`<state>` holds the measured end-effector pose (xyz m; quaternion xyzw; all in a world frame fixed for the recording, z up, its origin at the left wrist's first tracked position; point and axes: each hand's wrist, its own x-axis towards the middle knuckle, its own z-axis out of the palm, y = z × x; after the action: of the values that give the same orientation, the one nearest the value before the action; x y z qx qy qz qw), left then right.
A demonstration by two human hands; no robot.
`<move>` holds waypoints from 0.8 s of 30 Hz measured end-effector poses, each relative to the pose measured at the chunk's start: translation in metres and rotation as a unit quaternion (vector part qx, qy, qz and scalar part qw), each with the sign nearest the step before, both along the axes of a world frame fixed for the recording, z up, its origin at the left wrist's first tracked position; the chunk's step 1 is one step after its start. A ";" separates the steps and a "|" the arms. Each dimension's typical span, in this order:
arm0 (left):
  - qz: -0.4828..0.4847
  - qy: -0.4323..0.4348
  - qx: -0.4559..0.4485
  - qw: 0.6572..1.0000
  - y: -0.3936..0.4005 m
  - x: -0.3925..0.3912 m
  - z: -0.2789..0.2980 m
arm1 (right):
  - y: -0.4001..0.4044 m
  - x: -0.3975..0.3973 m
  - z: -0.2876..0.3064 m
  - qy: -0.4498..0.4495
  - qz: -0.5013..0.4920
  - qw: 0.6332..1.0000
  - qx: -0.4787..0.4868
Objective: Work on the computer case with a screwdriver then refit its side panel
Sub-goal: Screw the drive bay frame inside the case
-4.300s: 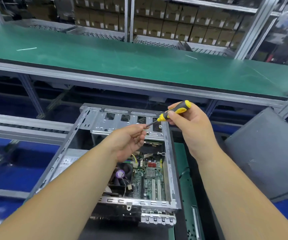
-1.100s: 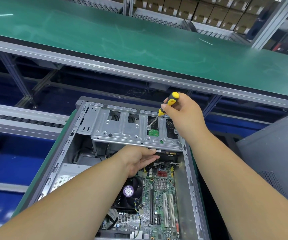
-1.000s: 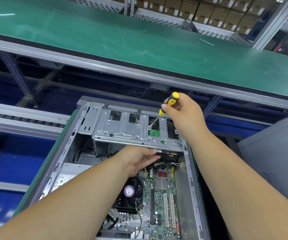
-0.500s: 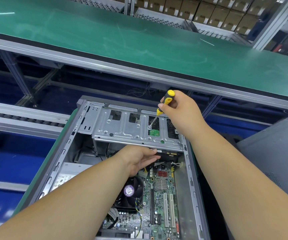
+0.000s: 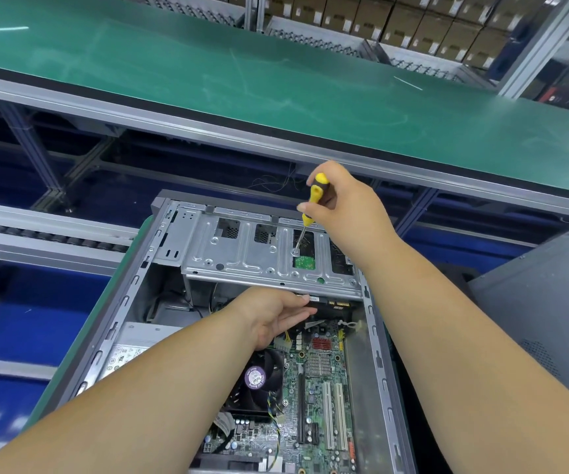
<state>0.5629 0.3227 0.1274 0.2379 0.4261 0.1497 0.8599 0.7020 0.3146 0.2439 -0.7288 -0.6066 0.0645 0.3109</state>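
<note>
The open computer case [image 5: 132,289] lies on its side below me, with the motherboard [image 5: 314,398] and CPU fan [image 5: 255,378] exposed. My right hand [image 5: 348,210] grips a yellow-and-black screwdriver [image 5: 312,203], held almost upright, with its tip on a screw in the metal drive cage [image 5: 242,254]. My left hand [image 5: 276,313] reaches under the front edge of the cage with straight fingers against a black drive there. The grey side panel [image 5: 543,302] leans at the right, off the case.
A green conveyor belt [image 5: 276,80] with an aluminium rail runs across the back. Shelves of brown cartons [image 5: 413,22] stand behind it. A roller track [image 5: 37,230] passes at the left over blue flooring.
Over the last second the screwdriver has tilted more upright and its handle has risen, with the tip staying on the cage screw. My left hand has kept its place under the cage.
</note>
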 end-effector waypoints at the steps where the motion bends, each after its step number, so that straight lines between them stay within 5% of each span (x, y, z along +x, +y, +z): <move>1: 0.000 -0.001 0.000 1.000 0.000 0.000 0.000 | 0.002 -0.002 -0.002 -0.013 -0.008 1.000 0.010; 4: 0.003 -0.004 0.000 1.000 0.000 0.000 0.001 | 0.009 -0.007 -0.010 -0.011 -0.056 0.998 0.041; 8: 0.007 -0.007 0.002 1.000 0.000 0.001 0.000 | 0.009 -0.012 -0.021 0.280 -0.005 0.957 0.079; 14: 0.005 -0.002 0.004 1.000 0.001 0.002 -0.002 | 0.010 -0.014 -0.031 0.416 0.062 0.898 0.130; 24: 0.003 0.002 0.007 1.000 0.002 0.003 -0.005 | 0.016 -0.010 -0.034 0.466 0.072 0.867 0.162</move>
<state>0.5658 0.3244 0.1228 0.2434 0.4272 0.1551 0.8569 0.6919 0.3309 0.2099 -0.5075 -0.4440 0.3194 0.6659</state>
